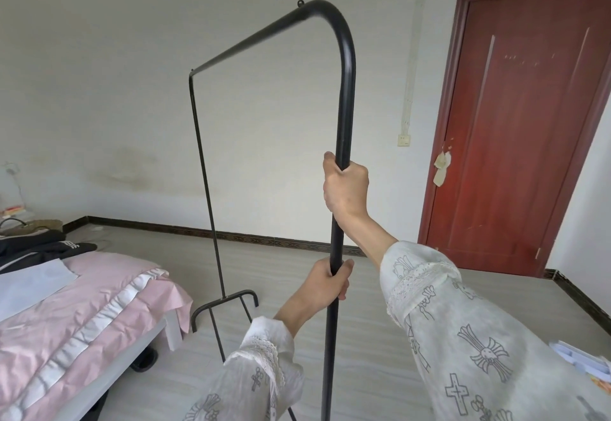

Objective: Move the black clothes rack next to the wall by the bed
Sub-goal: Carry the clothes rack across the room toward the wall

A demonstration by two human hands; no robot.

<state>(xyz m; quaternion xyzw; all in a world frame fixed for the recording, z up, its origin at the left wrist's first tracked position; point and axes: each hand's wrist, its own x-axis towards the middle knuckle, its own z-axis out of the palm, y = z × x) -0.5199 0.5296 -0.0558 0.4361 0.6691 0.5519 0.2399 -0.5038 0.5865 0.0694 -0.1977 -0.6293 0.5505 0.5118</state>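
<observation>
The black clothes rack stands in front of me, an empty metal frame with a bent top bar and curved feet. Its near upright pole runs down the middle of the view. My right hand grips that pole at mid height. My left hand grips the same pole lower down. The far upright and its foot stand on the floor close to the corner of the bed. The white wall lies behind the rack.
The bed with pink and white bedding and dark clothes fills the lower left. A red-brown door stands shut at the right. Papers lie at the lower right. Grey floor stretches between bed and door.
</observation>
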